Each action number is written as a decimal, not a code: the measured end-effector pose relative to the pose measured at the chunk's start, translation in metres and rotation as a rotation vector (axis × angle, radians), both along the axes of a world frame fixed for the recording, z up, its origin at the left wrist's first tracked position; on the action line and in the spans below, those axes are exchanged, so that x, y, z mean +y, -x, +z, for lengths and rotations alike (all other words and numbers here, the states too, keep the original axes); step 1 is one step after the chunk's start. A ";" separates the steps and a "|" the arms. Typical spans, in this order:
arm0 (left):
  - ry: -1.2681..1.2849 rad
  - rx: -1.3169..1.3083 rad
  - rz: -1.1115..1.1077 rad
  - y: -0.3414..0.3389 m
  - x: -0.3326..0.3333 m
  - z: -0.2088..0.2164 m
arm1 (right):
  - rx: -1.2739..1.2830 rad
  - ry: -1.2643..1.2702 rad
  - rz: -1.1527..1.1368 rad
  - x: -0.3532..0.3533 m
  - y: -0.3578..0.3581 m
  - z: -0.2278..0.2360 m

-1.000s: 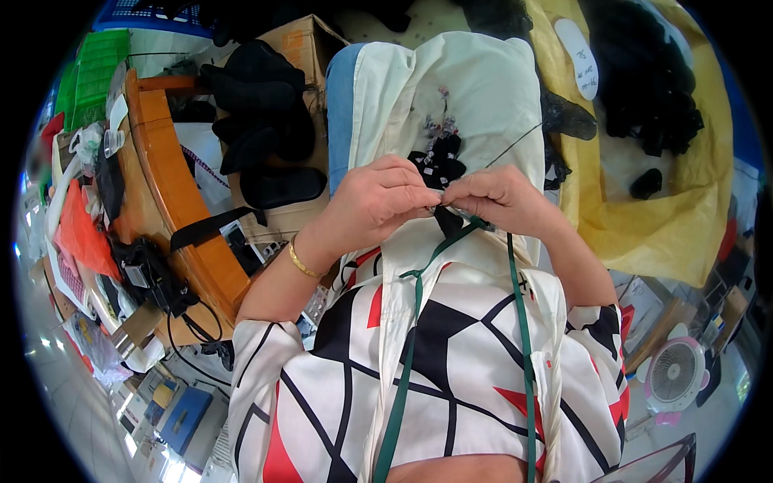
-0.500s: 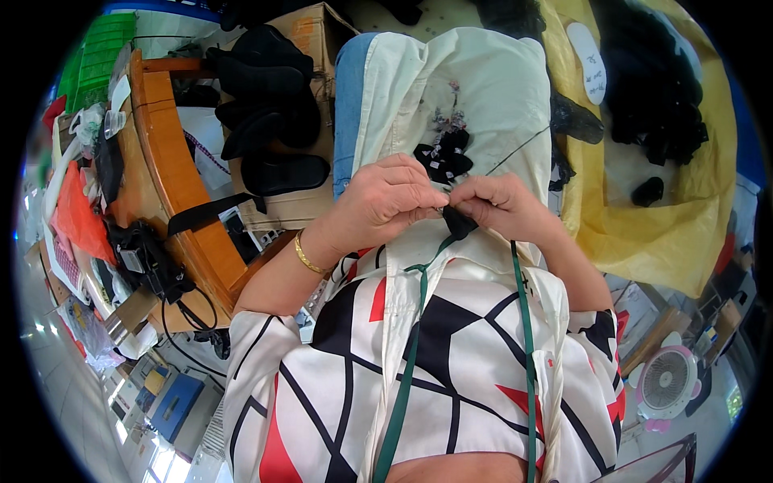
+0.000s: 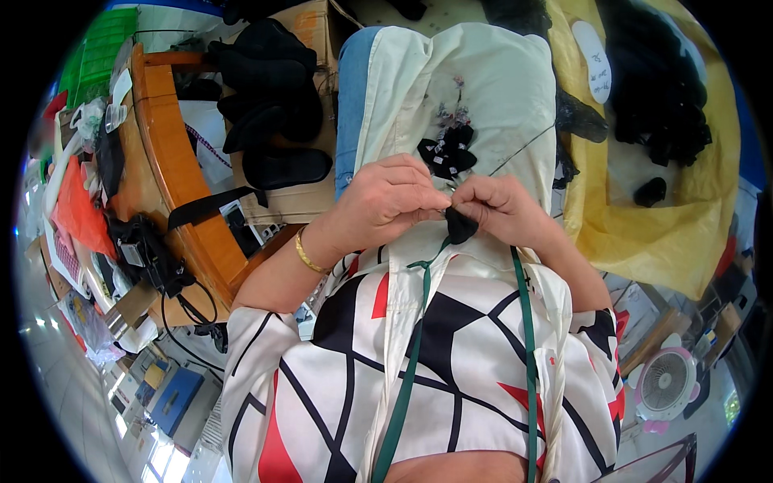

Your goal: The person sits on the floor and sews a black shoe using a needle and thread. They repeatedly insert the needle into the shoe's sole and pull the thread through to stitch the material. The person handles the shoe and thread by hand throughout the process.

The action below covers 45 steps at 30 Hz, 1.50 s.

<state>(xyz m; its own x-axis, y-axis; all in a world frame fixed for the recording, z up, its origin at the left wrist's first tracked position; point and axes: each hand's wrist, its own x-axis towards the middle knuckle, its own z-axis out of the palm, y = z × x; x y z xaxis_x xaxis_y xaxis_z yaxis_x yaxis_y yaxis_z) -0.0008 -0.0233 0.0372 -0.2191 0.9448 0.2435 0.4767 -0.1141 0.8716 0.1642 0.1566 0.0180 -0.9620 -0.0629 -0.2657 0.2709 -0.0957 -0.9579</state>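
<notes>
Left hand and right hand met over the lap on my remote feed, fingertips all but touching. Each was pinched with thumb against forefinger. The right one gripped the upper edge of a small black piece, which hung just below the fingertips, in front of the body; what the left pinch closed on, I could not tell. I judged that they worked so close together to keep so little a thing steady. A thin dark line, perhaps thread or wire, slanted away above the right hand.

More small black pieces lay heaped on the cream apron just beyond the fingers, probably put there for easy reach, with the spread cloth serving as a work surface. Tiny coloured bits trailed off above that heap. A green strap ran down the front toward the body.

To the right, a yellow bag lay wide open around a dark mass, seemingly so its contents stayed gathered yet reachable. On the left, black shoe-like items rested on a cardboard box, which looked like a handy stand beside the knee.
</notes>
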 end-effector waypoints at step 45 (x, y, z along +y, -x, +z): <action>0.084 0.068 0.248 -0.020 0.004 0.003 | 0.953 -1.130 -0.125 -0.023 0.029 0.061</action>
<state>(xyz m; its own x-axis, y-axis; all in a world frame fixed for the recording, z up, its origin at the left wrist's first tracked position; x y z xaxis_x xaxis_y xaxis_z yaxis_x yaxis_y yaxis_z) 0.0192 -0.0195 0.0399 -0.4322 0.8818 0.1889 0.5387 0.0844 0.8383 0.1353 0.1333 0.0792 -0.7811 -0.1631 0.6027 -0.4406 0.8280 -0.3469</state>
